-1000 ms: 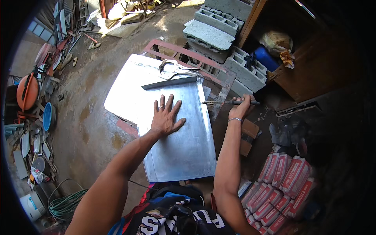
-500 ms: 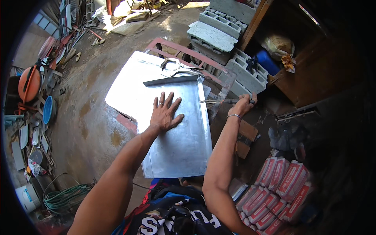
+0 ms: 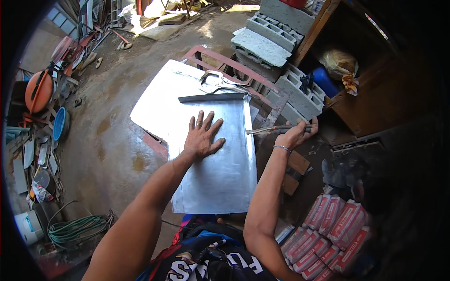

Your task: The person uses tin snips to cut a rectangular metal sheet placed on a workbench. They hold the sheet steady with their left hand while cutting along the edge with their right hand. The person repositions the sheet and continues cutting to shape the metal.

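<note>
A grey sheet-metal panel (image 3: 215,173) lies in front of me, with its far edge and right edge bent up. My left hand (image 3: 202,136) is spread flat on the panel, fingers apart, pressing on its surface. In my right hand (image 3: 296,134) is a pair of long pliers (image 3: 267,130), gripped by the dark handles, which stand slightly apart. The tips of the pliers meet the panel's bent right edge. Just beyond the far flange rests a locking C-clamp (image 3: 219,83), on a bright white sheet (image 3: 154,100) underneath the panel.
A reddish metal frame (image 3: 234,61) supports the sheets. Concrete blocks (image 3: 262,47) are stacked at the far right, beside a wooden cabinet (image 3: 375,103). Red-and-white packs (image 3: 349,220) sit at the lower right. A coiled green hose (image 3: 77,229) and a blue basin (image 3: 61,124) are at left.
The pliers have shifted toward me along the panel's right edge, and their handles have spread apart. My left hand keeps its place on the panel. The view has shifted slightly.
</note>
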Demonstrator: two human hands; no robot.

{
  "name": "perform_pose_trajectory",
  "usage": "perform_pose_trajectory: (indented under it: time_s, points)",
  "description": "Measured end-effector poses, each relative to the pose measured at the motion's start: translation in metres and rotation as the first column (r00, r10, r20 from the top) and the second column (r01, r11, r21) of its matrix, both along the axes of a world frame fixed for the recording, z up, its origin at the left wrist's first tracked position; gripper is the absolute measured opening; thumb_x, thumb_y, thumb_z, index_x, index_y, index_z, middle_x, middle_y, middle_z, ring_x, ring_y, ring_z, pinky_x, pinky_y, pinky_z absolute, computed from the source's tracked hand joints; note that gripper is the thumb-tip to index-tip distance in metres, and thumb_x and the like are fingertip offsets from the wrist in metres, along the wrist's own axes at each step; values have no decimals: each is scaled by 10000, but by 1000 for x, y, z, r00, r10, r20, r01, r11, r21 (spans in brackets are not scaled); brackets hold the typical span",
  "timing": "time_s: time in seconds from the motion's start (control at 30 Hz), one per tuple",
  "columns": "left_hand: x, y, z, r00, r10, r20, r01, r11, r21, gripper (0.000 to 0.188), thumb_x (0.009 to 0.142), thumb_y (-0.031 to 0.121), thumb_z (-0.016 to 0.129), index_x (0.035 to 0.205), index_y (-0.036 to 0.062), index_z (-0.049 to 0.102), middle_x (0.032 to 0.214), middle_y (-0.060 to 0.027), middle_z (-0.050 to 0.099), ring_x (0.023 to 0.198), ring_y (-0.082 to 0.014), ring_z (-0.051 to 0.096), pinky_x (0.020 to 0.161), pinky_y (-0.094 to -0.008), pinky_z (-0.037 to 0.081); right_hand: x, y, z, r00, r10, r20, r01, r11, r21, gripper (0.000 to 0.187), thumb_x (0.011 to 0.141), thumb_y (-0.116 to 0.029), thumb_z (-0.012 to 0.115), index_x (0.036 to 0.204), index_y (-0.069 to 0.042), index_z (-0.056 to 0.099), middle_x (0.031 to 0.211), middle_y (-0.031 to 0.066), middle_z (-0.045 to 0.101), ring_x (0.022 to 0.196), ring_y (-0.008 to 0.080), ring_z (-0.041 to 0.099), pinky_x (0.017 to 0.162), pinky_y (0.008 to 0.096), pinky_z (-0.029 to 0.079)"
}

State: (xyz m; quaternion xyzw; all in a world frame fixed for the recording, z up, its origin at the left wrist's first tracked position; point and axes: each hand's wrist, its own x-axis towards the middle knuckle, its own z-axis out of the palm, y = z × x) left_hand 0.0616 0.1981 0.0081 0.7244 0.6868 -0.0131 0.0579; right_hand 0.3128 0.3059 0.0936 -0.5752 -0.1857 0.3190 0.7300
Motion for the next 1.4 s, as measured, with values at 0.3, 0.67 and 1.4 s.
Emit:
perform_pose_trajectory:
  time_s: [0.3, 0.67, 1.4]
  points:
    - [0, -1, 0, 1000, -16, 8, 16, 1000, -26, 781, 987, 702, 368, 1645, 290, 276, 1729, -131, 163, 1590, -429, 60, 1262, -619, 33, 3, 7, -13, 994, -111, -4, 111, 993, 27, 628, 935, -239, 586, 1516, -223, 346, 1251, 124, 525, 879, 170, 526, 680, 305, 450]
    - [4, 6, -7, 999, -38, 36, 40, 998, -39, 790, 1015, 603, 401, 1649, 159, 242, 1710, -269, 63, 1558, -540, -23, 1206, -723, -2, 23, 21, -27, 956, 142, -255, -62, 952, 299, 240, 892, -148, 661, 898, -93, 427, 670, -15, 392, 517, 78, 386, 442, 280, 372]
    - [3, 11, -9, 996, -73, 45, 75, 996, -43, 806, 1003, 633, 388, 1657, 193, 223, 1708, -275, 53, 1558, -536, -52, 1189, -745, -6, 5, 6, -3, 995, 48, -84, -28, 975, 221, 213, 839, -74, 601, 929, -57, 409, 741, 40, 457, 528, 100, 400, 497, 283, 403]
